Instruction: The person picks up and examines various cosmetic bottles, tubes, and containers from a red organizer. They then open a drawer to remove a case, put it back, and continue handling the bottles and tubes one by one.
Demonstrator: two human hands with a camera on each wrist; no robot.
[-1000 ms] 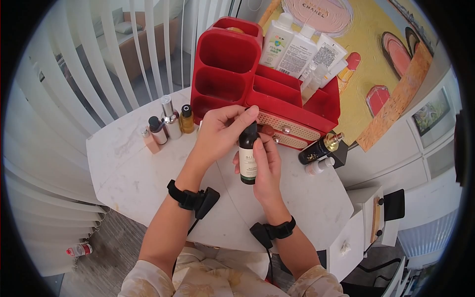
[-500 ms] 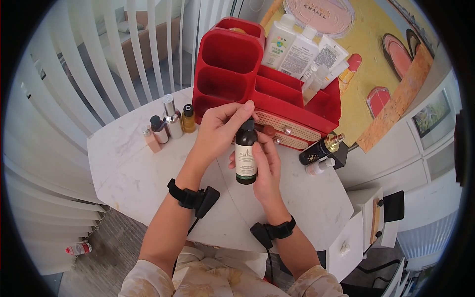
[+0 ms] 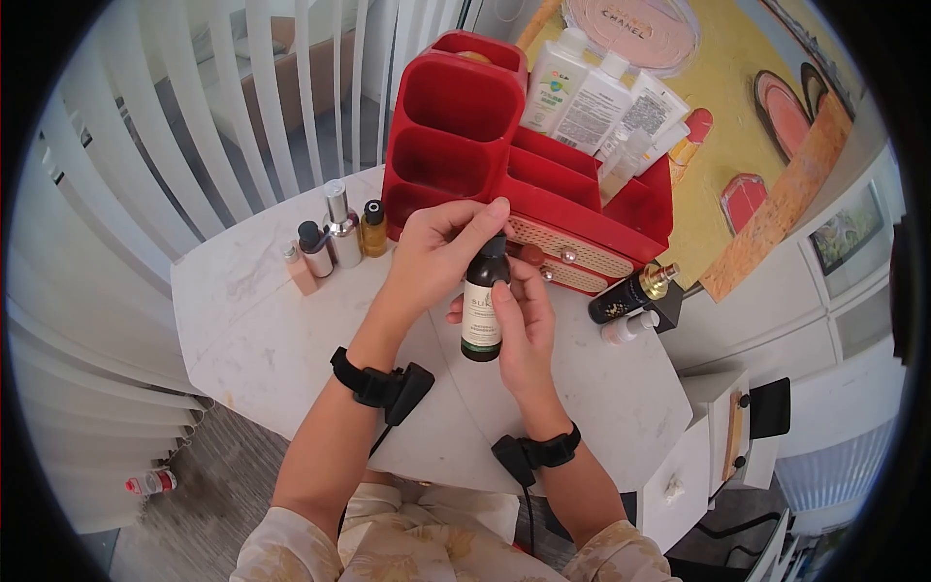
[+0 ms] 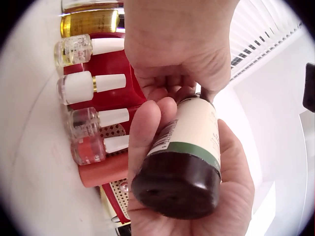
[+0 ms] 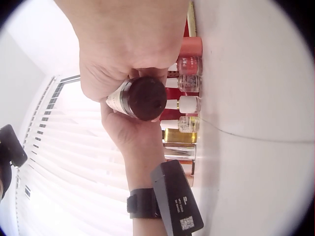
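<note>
A dark bottle with a cream label and green band point(image 3: 481, 315) is held above the table, roughly upright. The left hand point(image 3: 441, 254) grips its black top, thumb and fingers round it. The right hand point(image 3: 525, 330) holds the bottle's body, thumb against the label. In the left wrist view the dark base of the bottle point(image 4: 178, 184) faces the camera, with the right hand's fingers point(image 4: 145, 123) round its body. The right wrist view also shows the bottle's base point(image 5: 146, 98) beneath both hands. The joint between top and body is partly hidden by fingers.
A red organizer point(image 3: 504, 160) with drawers stands behind the hands, holding white bottles and tubes. Several small bottles line the table point(image 3: 252, 330) at left. A black bottle point(image 3: 621, 299) leans at right. Nail polish bottles point(image 4: 78, 87) stand before the organizer.
The bottle has turned so that its label faces more to the camera than a second ago. The left hand keeps hold of the top and the right hand the body; the view has shifted slightly.
</note>
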